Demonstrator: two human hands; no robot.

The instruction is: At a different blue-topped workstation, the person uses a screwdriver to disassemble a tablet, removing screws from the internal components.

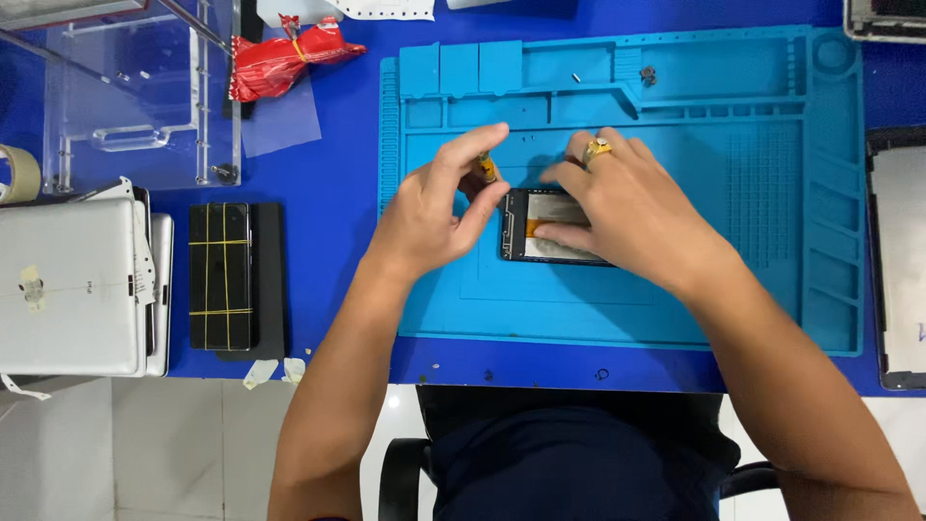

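Left hand (439,207) half closed, thumb and forefinger pinched on a small yellow-tipped tool (488,168) held just above the top left corner of an opened phone (538,228). Right hand (622,207) laid flat over the phone's right part, fingers extended and pressing down on it, nothing gripped; gold ring (597,149) on one finger. Phone lying in the middle of a light blue work mat (772,193), dark frame with an orange patch showing inside, right half hidden under the hand.

Along the mat's top edge, shallow moulded compartments: a small dark round part (647,74) in one, a tiny pale piece (576,77) in another; contents otherwise too small to tell. At top left of the blue table (328,212), a clear acrylic box (135,96), apparently holding only its own fittings.

Beside the box, a crumpled red packet (285,58) tied with a yellow band. Lower left, a black slab (222,276) bound with thin yellow bands, resting on a darker pad. Further left, a stack of silver tablets (72,285) face down, a small pale sticker on the top one. Roll of tape (17,174) at the far left edge. Another flat device (897,256) at the right edge, partly out of view.
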